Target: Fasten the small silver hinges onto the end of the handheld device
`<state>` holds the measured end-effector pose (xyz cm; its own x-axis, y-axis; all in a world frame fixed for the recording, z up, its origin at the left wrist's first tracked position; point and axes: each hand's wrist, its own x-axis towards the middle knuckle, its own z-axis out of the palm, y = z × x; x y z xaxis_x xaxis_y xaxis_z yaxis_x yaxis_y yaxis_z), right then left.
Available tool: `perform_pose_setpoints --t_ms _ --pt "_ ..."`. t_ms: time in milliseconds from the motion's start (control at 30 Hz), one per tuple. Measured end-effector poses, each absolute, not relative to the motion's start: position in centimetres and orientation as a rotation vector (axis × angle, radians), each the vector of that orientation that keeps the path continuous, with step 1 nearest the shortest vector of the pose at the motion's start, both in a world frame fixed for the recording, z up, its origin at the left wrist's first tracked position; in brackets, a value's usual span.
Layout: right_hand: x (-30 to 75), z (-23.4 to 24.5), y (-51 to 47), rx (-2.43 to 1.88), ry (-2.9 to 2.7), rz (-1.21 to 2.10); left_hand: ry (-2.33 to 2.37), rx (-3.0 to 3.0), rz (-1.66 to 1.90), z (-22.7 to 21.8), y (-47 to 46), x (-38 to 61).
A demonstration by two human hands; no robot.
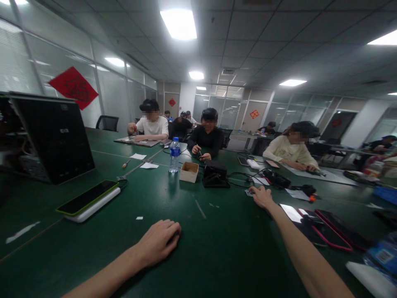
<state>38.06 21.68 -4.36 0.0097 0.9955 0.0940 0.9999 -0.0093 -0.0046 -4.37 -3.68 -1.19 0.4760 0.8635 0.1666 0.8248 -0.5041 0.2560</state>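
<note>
My left hand [163,239] rests palm down on the green table [214,252], fingers loosely bent and thumb apart from them. Nothing shows in it. Stretched out to the right, my right hand [263,196] has its fingers closed at a small silvery plate [248,193] that seems to have holes. The plate lies at table level, partly covered by the fingertips. Nearby are black cables and a dark device [277,178]. Between my hands, farther back, stand an open cardboard box [189,172] and a black stand-like object [216,174].
A water bottle [174,155] stands beside the box. At left are a black HP computer case [58,138] and a phone [88,198] on a white power bank. Red-edged cases [336,229] and a large bottle [384,256] lie right. Several people sit across the table.
</note>
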Motion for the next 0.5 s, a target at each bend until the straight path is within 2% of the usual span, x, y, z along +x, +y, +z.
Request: perform_pose_setpoints --t_ms 500 --pt "38.58 -5.12 22.49 -2.168 -2.148 -0.093 1.493 2.55 0.402 -0.96 -3.79 -4.37"
